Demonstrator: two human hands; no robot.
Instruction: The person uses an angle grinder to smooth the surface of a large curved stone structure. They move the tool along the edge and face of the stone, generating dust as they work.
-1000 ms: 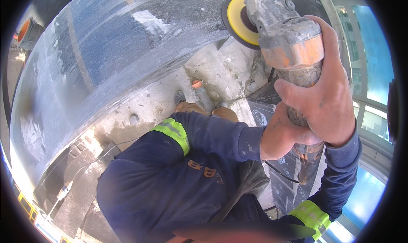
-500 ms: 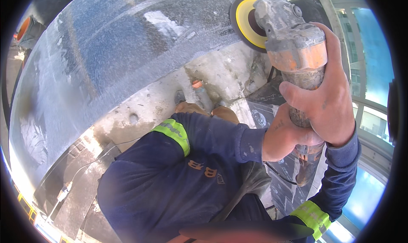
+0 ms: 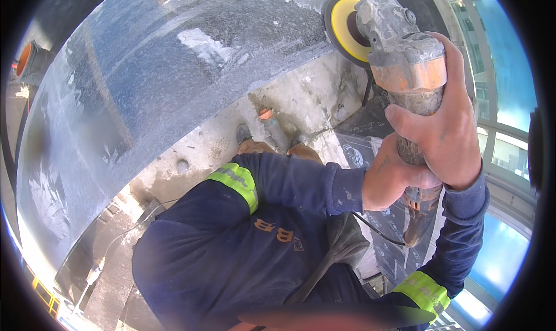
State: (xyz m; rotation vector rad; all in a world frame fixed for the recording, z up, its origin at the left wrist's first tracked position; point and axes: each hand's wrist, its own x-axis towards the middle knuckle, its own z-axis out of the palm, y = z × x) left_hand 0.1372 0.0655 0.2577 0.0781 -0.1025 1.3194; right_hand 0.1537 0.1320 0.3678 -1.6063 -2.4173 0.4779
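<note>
Showing at the far left, a grey tube [image 3: 29, 62] with an orange mouth sits beside a broad, curved grey panel [image 3: 145, 70], which fills much of the left side and carries chalky white patches and streaks. On the near left, a pale cord [image 3: 124, 234] runs across dark boards [image 3: 107, 296]. Past the panel's near edge lies a stained concrete floor [image 3: 220, 120], with the person's shoes [image 3: 243, 133] and, just right of them, an orange-topped stub [image 3: 266, 114].

Farther right, a yellow-faced disc [image 3: 343, 19] with a dark rim overlaps the panel's right end in view; I cannot tell whether they touch. It belongs to the grinder [image 3: 408, 73], a dusty grey and orange tool on the right, its head far and its tail near. The left hand [image 3: 383, 177] is clamped round the handle. A dark cable [image 3: 379, 230] meets the tail. The right hand [image 3: 449, 128] grips the body just beyond the left hand, touching it, thumb on the left side. At the far right stand blue-tinted windows [image 3: 509, 70].
</note>
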